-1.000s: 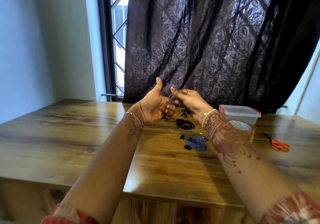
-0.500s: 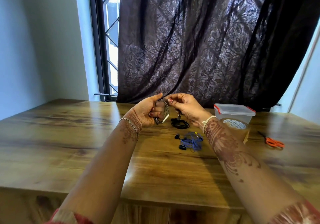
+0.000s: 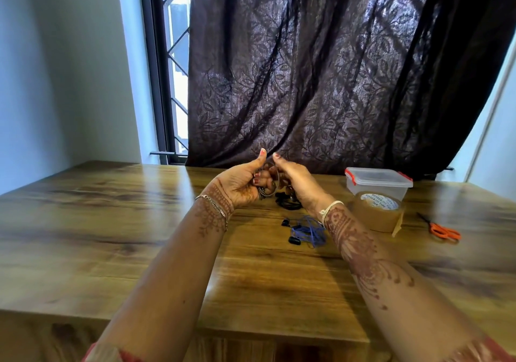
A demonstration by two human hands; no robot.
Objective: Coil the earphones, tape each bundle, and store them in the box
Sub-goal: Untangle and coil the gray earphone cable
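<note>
A big dark curtain (image 3: 335, 68) with a leaf pattern hangs across the back and fills most of the view; under it is a wide brown wooden table (image 3: 83, 236) that shines a bit; to the left is a tall window (image 3: 176, 68) with a dark frame and criss-cross bars; two bare arms with brown drawn patterns reach out over the table, and the left hand (image 3: 240, 185) and the right hand (image 3: 296, 180) are held up close together over the far middle of it; on the far right of the table sits a see-through plastic box (image 3: 377, 182) with its lid on and red clips at the corners; just in front of the box a roll of brown tape (image 3: 378, 212) lies flat with its hole facing up; to the right of the tape, a little apart, lie scissors (image 3: 444, 231) with orange handles; the blue earphones (image 3: 307, 231) lie in a loose heap on the table near the right wrist; the black earphones (image 3: 287, 203) lie on the table just behind them, partly hidden under the right hand; the grey earphones (image 3: 269, 188) are up in the air between the two hands, wound into round loops; the left hand's fingers curl round the loops with the thumb pointing up; the right hand pinches the same loops from the other side with its thumb up too.
</note>
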